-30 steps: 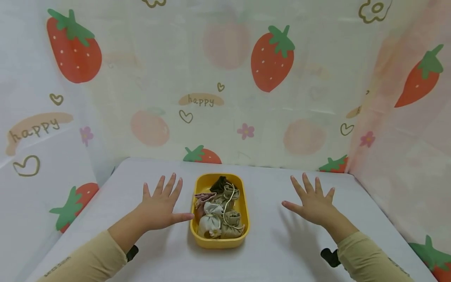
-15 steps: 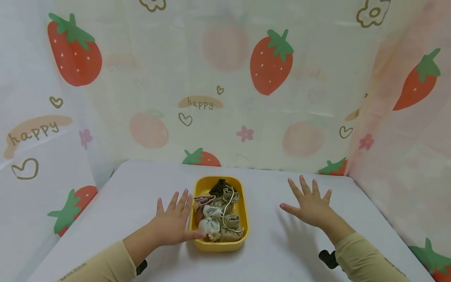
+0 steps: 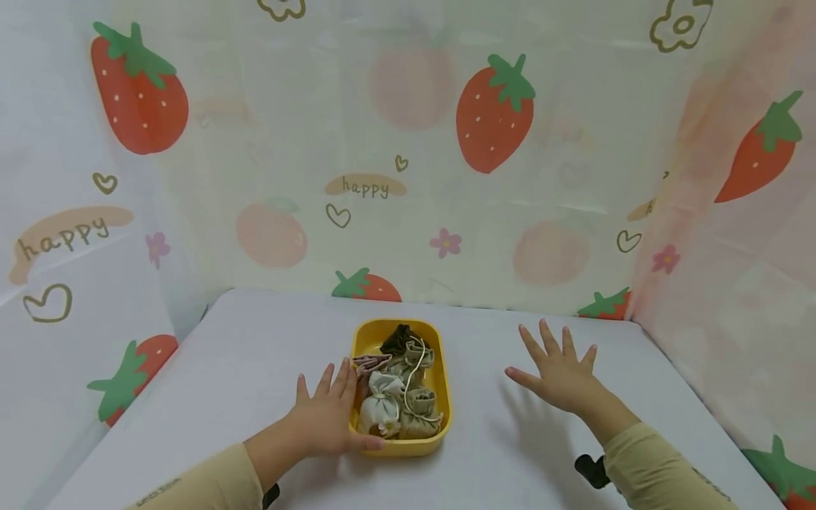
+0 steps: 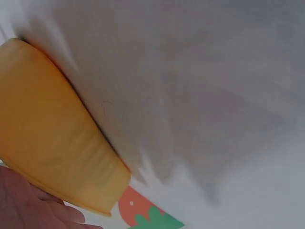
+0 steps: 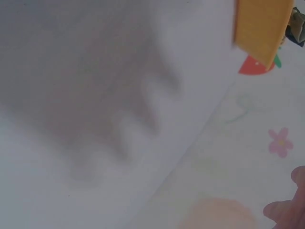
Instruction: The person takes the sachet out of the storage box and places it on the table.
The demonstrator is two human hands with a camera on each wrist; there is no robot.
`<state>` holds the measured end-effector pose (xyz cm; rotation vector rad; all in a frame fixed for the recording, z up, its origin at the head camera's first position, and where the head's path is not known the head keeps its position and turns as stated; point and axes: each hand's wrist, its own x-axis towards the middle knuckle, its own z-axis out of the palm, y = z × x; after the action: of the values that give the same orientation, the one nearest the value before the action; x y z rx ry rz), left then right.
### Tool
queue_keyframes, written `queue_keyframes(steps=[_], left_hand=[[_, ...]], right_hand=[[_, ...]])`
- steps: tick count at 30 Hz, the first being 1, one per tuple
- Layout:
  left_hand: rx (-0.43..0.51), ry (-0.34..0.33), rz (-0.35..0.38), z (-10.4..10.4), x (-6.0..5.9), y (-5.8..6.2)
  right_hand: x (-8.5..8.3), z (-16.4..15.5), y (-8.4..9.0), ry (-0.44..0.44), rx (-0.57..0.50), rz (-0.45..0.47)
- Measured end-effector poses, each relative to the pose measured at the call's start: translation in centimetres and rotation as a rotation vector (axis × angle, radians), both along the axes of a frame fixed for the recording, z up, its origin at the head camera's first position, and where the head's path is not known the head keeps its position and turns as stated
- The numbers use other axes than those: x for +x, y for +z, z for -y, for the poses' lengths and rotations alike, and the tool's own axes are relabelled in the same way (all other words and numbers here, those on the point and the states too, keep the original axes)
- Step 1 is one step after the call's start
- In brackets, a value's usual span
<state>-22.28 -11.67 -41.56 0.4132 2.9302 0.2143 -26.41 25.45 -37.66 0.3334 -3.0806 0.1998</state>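
left hand [image 3: 325, 425] at yellow oblong plastic tray [image 3: 411, 448]; right hand [image 3: 564, 375] apart; both splayed, gripping nothing; likely stiff, light; i'd hold opposite rims

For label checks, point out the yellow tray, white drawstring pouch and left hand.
Yellow tray [image 3: 414, 448], head view: front wall.
White drawstring pouch [image 3: 377, 409], head view: rounded body.
Left hand [image 3: 325, 425], head view: back of hand.
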Motion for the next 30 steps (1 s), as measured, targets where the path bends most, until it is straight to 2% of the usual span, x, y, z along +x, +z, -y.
queue_keyframes(steps=[4,12,30], left_hand=[[-0.006,-0.013,-0.019,-0.2,0.0,-0.4],[0.007,-0.03,-0.027,-0.2,0.0,-0.3],[0.031,-0.08,0.017,0.5,-1.3,0.3]], right_hand=[[0.0,0.1,-0.1,0.007,-0.011,0.008],[-0.2,0.4,-0.4,0.03,-0.026,0.016],[-0.4,0.6,-0.9,0.051,-0.046,0.018]])
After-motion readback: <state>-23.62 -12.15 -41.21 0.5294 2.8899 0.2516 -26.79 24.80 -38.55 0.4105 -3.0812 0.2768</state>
